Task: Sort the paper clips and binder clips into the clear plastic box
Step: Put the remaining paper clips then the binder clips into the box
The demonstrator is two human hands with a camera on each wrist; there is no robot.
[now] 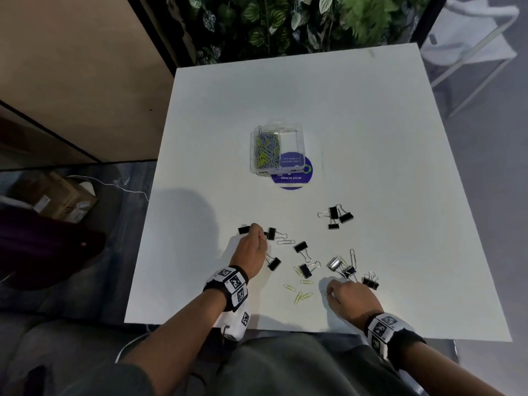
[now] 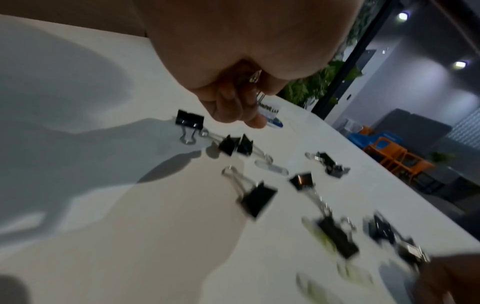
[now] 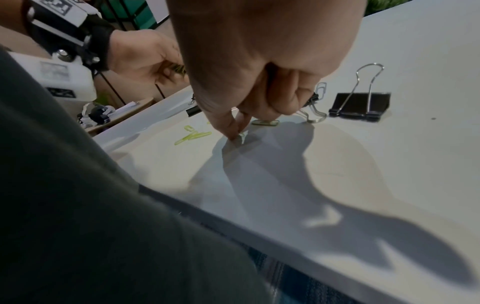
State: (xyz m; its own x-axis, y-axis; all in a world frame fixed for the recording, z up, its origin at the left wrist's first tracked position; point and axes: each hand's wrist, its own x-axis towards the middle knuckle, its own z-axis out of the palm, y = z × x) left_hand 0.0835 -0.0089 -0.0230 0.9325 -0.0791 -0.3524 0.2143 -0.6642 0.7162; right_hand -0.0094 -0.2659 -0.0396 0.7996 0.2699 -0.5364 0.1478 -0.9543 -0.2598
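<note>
The clear plastic box (image 1: 288, 144) stands mid-table, its left compartment full of yellow and grey paper clips (image 1: 267, 150). My left hand (image 1: 254, 241) hovers over black binder clips (image 1: 300, 247), fingers curled around a few paper clips (image 2: 255, 77) in the palm. My right hand (image 1: 343, 292) is near the table's front edge, its thumb and forefinger pinching a small paper clip (image 3: 241, 137) on the surface. Loose yellow-green paper clips (image 1: 300, 292) lie between the hands. More binder clips (image 1: 337, 215) lie further right. A large binder clip (image 3: 361, 105) sits beside my right hand.
A round purple sticker (image 1: 294, 180) lies partly under the box on the white table (image 1: 371, 132). Plants (image 1: 271, 24) stand behind the far edge. Cardboard boxes (image 1: 63, 201) sit on the floor at left, a white chair (image 1: 471, 44) at back right.
</note>
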